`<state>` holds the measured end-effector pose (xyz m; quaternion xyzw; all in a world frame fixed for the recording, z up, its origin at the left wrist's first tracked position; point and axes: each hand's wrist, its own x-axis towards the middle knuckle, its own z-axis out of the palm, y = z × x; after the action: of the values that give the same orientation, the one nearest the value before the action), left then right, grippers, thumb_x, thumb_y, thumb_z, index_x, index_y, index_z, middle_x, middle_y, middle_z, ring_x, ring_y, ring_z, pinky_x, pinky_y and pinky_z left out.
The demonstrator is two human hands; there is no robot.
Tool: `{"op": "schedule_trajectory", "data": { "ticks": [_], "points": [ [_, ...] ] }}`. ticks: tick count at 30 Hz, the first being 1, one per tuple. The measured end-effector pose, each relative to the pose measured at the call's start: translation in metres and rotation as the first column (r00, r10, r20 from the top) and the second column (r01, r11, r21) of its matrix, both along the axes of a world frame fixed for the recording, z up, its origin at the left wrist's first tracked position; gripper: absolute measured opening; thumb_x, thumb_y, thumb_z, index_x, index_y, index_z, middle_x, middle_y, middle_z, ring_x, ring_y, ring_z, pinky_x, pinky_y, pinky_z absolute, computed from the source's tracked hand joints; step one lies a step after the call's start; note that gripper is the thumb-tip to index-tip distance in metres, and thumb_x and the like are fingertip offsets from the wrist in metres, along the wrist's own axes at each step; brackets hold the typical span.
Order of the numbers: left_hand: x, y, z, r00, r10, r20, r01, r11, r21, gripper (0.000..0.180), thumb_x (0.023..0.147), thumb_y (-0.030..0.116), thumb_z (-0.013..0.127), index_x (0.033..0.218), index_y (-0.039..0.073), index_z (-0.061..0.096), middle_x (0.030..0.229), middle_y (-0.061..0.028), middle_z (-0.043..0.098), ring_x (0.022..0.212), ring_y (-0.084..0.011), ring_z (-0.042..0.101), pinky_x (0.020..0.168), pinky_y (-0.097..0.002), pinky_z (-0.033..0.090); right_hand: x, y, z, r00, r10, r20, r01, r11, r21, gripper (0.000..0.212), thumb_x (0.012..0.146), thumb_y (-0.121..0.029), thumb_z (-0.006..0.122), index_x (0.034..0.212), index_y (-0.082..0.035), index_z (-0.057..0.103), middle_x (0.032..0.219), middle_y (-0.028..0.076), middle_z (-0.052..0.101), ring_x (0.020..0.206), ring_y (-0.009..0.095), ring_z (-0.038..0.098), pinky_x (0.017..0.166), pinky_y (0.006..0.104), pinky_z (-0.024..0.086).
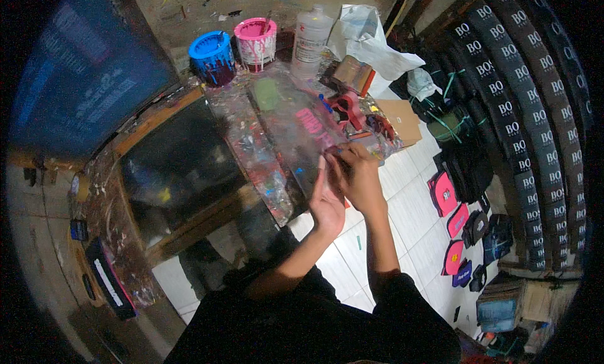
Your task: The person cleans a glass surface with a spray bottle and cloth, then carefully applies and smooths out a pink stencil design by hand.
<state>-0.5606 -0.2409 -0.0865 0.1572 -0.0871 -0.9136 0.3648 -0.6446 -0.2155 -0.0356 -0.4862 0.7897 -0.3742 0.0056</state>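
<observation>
Two hands meet over the near end of a paint-smeared transparent sheet (296,128) that lies slanting across the spattered work board (251,156), and the work in hand looks like picking or peeling something small at the sheet's edge. The left hand (326,204) stands on edge with its fingers straight and loosely together, palm turned toward the other, bracing the sheet rather than gripping it. The right hand (358,175) curls over the same spot with fingertips (336,153) pinched close; what they hold, if anything, is too small and too hidden to tell. To do this well, it seems wise to keep the left palm pressing flat so the sheet does not slide, and to work the right fingertips slowly along the edge, low to the surface, since wet pink paint (309,122) sits just beyond them and would smear onto the hands. A red clamp-like tool (348,107) lies near, past the fingers, and a blue paint pot (212,56), a pink paint pot (255,42) and a clear plastic bottle (311,40) stand well apart at the far end. A dark framed screen (179,169) lies to the left, beside the board.
</observation>
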Motion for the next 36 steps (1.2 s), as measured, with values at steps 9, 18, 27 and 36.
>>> {"op": "schedule_trajectory", "data": {
  "ticks": [9,18,27,36],
  "points": [
    [0.001,0.0,0.0,1.0,-0.002,-0.017,0.001,1.0,-0.025,0.058,0.106,0.028,0.042,0.158,0.004,0.033,0.165,-0.0071,0.033,0.153,-0.0226,0.027,0.126,-0.0389,0.018,0.007,0.004,0.003,0.999,-0.021,0.027,0.02,0.999,0.035,0.016,0.085,-0.005,0.07,0.098,0.004,0.07,0.099,0.022,0.064,0.094,0.042,0.063,0.083,0.0464,0.053],
    [0.001,-0.003,-0.01,0.999,-0.02,-0.029,0.021,0.999,0.036,0.057,0.107,0.029,0.038,0.158,0.004,0.034,0.164,-0.0075,0.035,0.152,-0.0251,0.03,0.126,-0.0422,0.018,0.014,0.012,0.001,0.999,0.038,0.022,-0.038,0.999,0.005,0.02,0.086,-0.006,0.07,0.103,0.005,0.071,0.103,0.023,0.064,0.098,0.041,0.061,0.089,0.0471,0.051],
    [0.004,-0.002,0.002,0.997,-0.014,0.071,0.009,0.997,0.071,0.058,0.106,0.03,0.041,0.156,0.001,0.035,0.164,-0.0075,0.034,0.151,-0.0237,0.03,0.126,-0.0403,0.018,0.011,0.011,0.008,0.995,0.082,0.059,-0.086,0.994,0.07,0.021,0.083,-0.002,0.068,0.104,0.004,0.071,0.104,0.022,0.063,0.099,0.04,0.06,0.088,0.045,0.051],
    [0.006,-0.001,0.003,1.0,-0.017,-0.004,0.017,0.998,0.055,0.057,0.106,0.027,0.045,0.156,0.002,0.036,0.164,-0.0062,0.034,0.152,-0.0207,0.028,0.125,-0.0387,0.019,0.008,0.016,0.008,0.991,0.108,0.081,-0.114,0.991,0.07,0.022,0.082,-0.002,0.069,0.103,0.003,0.072,0.107,0.02,0.064,0.098,0.038,0.062,0.087,0.0433,0.052]
  ]
}}
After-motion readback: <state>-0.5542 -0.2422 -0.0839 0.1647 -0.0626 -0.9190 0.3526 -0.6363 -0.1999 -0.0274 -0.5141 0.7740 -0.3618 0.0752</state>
